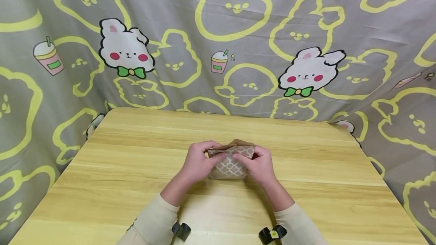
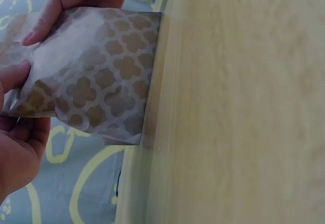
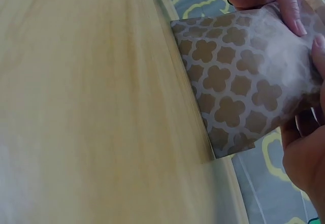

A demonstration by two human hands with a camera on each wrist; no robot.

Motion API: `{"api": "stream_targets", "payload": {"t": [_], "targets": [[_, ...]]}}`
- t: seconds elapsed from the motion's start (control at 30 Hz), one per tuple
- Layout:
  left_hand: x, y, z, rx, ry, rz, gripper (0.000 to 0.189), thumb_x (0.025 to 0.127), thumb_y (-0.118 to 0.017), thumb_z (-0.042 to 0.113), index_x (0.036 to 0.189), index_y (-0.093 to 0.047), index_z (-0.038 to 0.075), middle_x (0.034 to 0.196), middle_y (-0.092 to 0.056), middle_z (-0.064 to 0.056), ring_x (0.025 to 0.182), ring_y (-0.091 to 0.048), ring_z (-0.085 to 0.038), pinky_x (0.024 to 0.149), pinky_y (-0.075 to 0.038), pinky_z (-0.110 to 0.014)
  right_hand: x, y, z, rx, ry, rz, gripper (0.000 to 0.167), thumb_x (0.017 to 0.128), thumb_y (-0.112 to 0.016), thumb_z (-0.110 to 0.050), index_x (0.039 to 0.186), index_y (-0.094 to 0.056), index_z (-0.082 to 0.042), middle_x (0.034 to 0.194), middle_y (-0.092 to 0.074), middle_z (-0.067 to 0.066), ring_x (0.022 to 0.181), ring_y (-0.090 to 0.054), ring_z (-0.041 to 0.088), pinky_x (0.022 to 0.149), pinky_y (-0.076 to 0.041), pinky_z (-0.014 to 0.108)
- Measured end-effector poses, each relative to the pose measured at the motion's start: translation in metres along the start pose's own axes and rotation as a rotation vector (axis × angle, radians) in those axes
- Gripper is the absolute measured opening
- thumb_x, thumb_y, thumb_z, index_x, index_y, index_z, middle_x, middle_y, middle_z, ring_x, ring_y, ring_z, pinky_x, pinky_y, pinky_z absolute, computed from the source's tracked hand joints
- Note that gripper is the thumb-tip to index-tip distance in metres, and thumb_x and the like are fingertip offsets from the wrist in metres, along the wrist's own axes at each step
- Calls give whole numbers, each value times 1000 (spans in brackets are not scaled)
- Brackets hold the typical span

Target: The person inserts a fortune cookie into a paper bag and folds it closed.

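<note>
A brown paper bag (image 1: 231,165) with a white lattice print stands on the table between both hands. My left hand (image 1: 201,160) grips its upper left side, thumb on the printed front and fingers behind. On the upper right side, my right hand (image 1: 260,162) holds the paper the same way, its thumb close to the other thumb. The bag's top edge is creased and bent. In the left wrist view the bag (image 2: 106,71) has its bottom edge at the wooden surface. The right wrist view shows the bag (image 3: 233,76) bulging slightly, its contents hidden.
The wooden table (image 1: 119,169) spreads around the hands. A grey curtain (image 1: 184,10) printed with yellow outlines and white rabbits hangs behind it and along both sides. A black wrist camera (image 1: 181,231) sits by the left sleeve, another camera (image 1: 272,233) by the right.
</note>
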State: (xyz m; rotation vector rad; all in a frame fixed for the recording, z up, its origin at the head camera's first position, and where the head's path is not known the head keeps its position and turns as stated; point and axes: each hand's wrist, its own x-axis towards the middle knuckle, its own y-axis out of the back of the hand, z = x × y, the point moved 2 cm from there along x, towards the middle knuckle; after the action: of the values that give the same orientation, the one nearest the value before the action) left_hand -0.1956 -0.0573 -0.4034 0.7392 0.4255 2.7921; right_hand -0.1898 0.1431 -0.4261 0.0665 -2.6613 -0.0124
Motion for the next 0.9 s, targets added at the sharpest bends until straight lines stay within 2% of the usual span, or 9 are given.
{"api": "stream_targets", "payload": {"t": [0.17, 0.27, 0.4, 0.5, 0.63, 0.77, 0.9], "targets": [[-1, 0, 2, 3, 5, 18, 9, 83, -82, 9, 92, -79, 11, 83, -72, 8, 70, -60, -11, 61, -51, -37, 0, -2, -9, -25, -11, -47, 31, 79, -76, 15, 109, -73, 7, 102, -74, 8, 85, -70, 17, 68, -55, 29], [-1, 0, 1, -35, 35, -13, 14, 84, -82, 10, 97, -77, 9, 86, -71, 5, 72, -62, -12, 62, -54, -37, 1, -4, -18, -32, -3, -41, 28, 79, -74, 18, 105, -73, 9, 101, -74, 8, 87, -70, 15, 72, -55, 29], [-2, -1, 0, -74, 73, -58, 19, 84, -82, 10, 101, -75, 7, 89, -71, 2, 75, -66, -13, 63, -56, -37, 1, -3, -9, -35, -1, -13, 25, 78, -74, 18, 99, -76, 6, 101, -74, 9, 88, -70, 15, 74, -55, 28], [-2, -1, 0, -37, 74, -56, 19, 84, -82, 11, 102, -76, 8, 89, -71, 3, 73, -65, -12, 60, -55, -33, 1, 0, 0, -27, 4, -13, 26, 78, -74, 18, 101, -76, 5, 103, -74, 11, 90, -70, 17, 76, -55, 29], [-3, -1, 1, 27, 50, -32, 20, 85, -81, 12, 105, -77, 10, 93, -72, 5, 65, -57, -9, 54, -49, -28, 0, 2, 4, -20, -46, -28, 23, 80, -76, 14, 102, -74, 8, 97, -75, 9, 83, -71, 18, 70, -55, 29], [-3, -3, 0, 43, 28, -27, 20, 86, -80, 12, 106, -78, 11, 94, -73, 5, 59, -52, -8, 49, -45, -27, -1, 4, 0, -36, -123, -14, 12, 80, -77, 12, 91, -74, 9, 82, -73, 6, 68, -67, 14, 58, -53, 26], [-3, -4, 0, 18, 46, -18, 17, 88, -78, 12, 105, -77, 8, 89, -72, 2, 63, -58, -8, 52, -49, -28, 0, 0, -14, -59, -108, -17, 6, 81, -76, 11, 85, -73, 7, 79, -72, 8, 67, -65, 12, 58, -52, 26]]}}
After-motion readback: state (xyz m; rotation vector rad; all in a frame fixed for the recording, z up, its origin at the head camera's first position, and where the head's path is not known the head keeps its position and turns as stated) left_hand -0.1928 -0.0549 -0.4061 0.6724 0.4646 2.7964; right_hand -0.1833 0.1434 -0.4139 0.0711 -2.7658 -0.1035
